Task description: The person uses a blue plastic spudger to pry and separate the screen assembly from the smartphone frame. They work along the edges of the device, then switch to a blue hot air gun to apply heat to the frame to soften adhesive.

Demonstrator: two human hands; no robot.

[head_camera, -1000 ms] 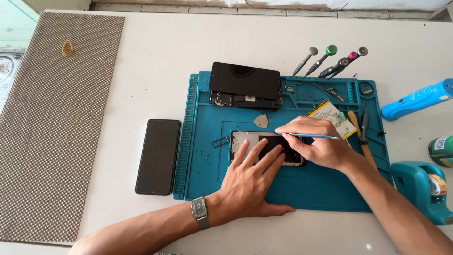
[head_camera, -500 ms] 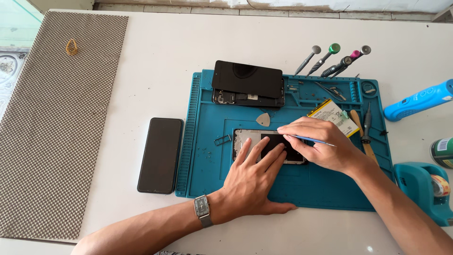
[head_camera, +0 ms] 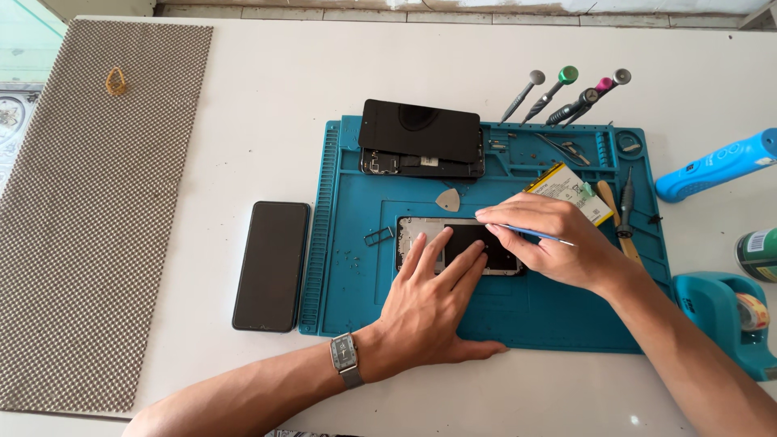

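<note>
An opened phone body [head_camera: 463, 241] lies on a teal repair mat [head_camera: 348, 243]. My left hand [head_camera: 429, 303] rests flat on the mat, its fingers spread over the phone's left and lower part, pressing it down. My right hand [head_camera: 550, 243] is shut on a thin blue tool [head_camera: 534, 235], whose tip meets the phone's right part under my fingers. A phone battery [head_camera: 571, 188] shows just behind my right hand. A grey triangular pick [head_camera: 447, 200] lies on the mat above the phone.
A black phone [head_camera: 272, 265] lies left of the mat. A black panel on another opened phone [head_camera: 421, 137] sits at the mat's top. Several screwdrivers [head_camera: 566, 93] lie beyond it. A blue cylinder [head_camera: 716, 164], a can [head_camera: 758, 255] and a tape dispenser [head_camera: 728, 316] stand right. A woven mat [head_camera: 89, 202] lies far left.
Both hands stay on the phone with almost no movement; the view has shifted slightly.
</note>
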